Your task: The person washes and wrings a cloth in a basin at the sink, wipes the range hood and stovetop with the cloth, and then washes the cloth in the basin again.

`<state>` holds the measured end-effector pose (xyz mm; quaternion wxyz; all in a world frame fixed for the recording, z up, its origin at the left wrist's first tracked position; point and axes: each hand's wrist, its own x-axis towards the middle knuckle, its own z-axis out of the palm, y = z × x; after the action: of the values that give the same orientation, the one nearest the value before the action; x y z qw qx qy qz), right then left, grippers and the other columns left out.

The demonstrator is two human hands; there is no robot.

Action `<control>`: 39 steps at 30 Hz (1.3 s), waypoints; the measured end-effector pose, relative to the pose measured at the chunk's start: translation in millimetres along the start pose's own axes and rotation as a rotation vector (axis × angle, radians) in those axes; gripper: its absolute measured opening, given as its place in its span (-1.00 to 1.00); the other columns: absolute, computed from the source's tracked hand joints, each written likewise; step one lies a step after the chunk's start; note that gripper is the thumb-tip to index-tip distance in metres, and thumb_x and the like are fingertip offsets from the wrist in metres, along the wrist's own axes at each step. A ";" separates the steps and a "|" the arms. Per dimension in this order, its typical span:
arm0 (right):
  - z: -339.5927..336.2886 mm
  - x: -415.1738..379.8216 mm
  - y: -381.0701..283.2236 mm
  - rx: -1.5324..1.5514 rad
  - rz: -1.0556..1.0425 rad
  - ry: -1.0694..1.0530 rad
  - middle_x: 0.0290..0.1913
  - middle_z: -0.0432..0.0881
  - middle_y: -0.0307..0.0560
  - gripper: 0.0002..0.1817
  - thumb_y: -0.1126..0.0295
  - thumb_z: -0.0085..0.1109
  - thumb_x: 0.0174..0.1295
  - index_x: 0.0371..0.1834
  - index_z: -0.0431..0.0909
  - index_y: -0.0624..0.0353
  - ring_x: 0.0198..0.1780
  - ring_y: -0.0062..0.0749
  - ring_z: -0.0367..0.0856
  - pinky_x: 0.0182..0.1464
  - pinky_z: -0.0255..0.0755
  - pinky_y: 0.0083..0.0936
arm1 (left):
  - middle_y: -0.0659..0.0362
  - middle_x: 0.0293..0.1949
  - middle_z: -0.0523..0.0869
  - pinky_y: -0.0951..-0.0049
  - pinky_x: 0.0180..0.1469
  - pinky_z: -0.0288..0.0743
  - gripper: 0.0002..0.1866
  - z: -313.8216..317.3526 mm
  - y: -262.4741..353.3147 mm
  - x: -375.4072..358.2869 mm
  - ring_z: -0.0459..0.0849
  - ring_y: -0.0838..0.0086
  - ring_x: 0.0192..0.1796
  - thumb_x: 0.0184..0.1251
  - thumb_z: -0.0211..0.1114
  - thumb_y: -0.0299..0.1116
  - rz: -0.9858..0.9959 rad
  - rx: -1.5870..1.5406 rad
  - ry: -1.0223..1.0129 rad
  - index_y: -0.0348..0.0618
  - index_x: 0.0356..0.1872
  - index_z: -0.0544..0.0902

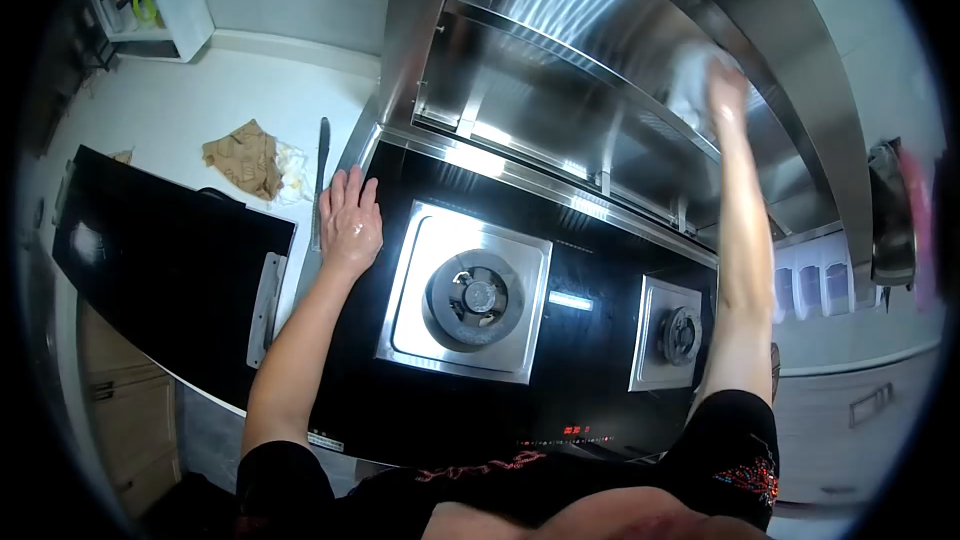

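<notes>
Left hand (350, 220) flat, spread on stove (600, 340); blurred right hand (722, 90) seemingly presses cloth (692, 75).

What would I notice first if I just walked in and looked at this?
Probably the big shiny steel range hood at the top, where the person's raised right hand presses a pale cloth against it. Below sits the black glass stove top with its large round burner in a bright steel square, and the left hand lies flat on the stove's left edge.
</notes>
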<state>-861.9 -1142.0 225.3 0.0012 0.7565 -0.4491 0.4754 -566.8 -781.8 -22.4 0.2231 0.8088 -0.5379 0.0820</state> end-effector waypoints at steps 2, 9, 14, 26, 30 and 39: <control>44.5 -4.7 -84.9 -0.113 0.027 -0.117 -0.18 0.53 0.32 -0.49 0.04 -0.02 0.12 -0.19 0.51 0.37 -0.07 -0.01 0.50 -0.04 0.32 -0.29 | 0.02 0.17 0.29 0.16 0.23 0.00 -0.61 -1.5 -2.5 0.0 0.18 0.15 0.23 0.15 0.04 -0.35 -0.014 -0.021 -0.046 -0.20 0.03 0.43; 161.5 -1.5 -213.0 0.022 -0.390 -0.691 -0.41 0.56 0.20 -0.57 0.11 -0.05 0.16 -0.40 0.50 0.38 -0.30 -0.12 0.55 -0.22 0.38 -0.27 | 0.03 0.20 0.27 0.17 0.27 -0.04 -0.61 3.5 -9.5 -4.2 0.13 0.16 0.28 0.18 0.03 -0.32 -0.002 -0.050 -0.027 -0.16 0.06 0.42; 148.3 -16.7 -215.7 -0.101 -0.521 -0.733 -0.47 0.56 0.14 -0.66 0.18 -0.01 0.15 -0.40 0.51 0.32 -0.35 -0.13 0.54 -0.23 0.38 -0.29 | 0.03 0.20 0.27 0.18 0.27 -0.05 -0.61 -2.8 -6.7 -2.2 0.13 0.16 0.27 0.18 0.03 -0.33 -0.028 -0.047 -0.059 -0.17 0.06 0.42; 169.7 -14.0 -223.2 -0.424 -0.611 -0.589 -0.35 0.59 0.13 -0.77 0.34 0.09 -0.09 -0.35 0.57 0.16 -0.22 -0.07 0.57 -0.15 0.44 -0.37 | -0.01 0.18 0.28 0.17 0.26 -0.02 -0.61 -2.3 -5.2 -0.5 0.14 0.13 0.26 0.16 0.02 -0.35 -0.010 -0.057 -0.043 -0.23 0.03 0.42; 175.1 -13.1 -222.7 -0.159 -0.326 -0.782 -0.38 0.57 0.18 -0.79 0.36 0.04 -0.06 -0.39 0.56 0.22 -0.23 -0.04 0.56 -0.19 0.44 -0.34 | 0.01 0.18 0.28 0.17 0.26 -0.03 -0.61 -7.7 -4.0 -1.8 0.14 0.15 0.27 0.17 0.02 -0.34 -0.014 -0.073 -0.036 -0.20 0.03 0.43; 134.7 -3.8 -200.6 -0.050 -0.455 -0.325 -0.41 0.58 0.11 -0.73 0.29 0.03 0.01 -0.35 0.54 0.29 -0.32 -0.11 0.55 -0.28 0.40 -0.33 | 0.10 0.22 0.26 0.17 0.28 -0.05 -0.60 1.4 -2.9 -0.4 0.12 0.25 0.29 0.20 -0.01 -0.31 -0.028 0.051 -0.092 -0.08 0.09 0.40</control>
<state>-629.2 -1077.5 234.1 0.0546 0.9039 -0.2737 0.3243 -564.5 -781.2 -24.6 0.1788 0.8245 -0.5340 0.0551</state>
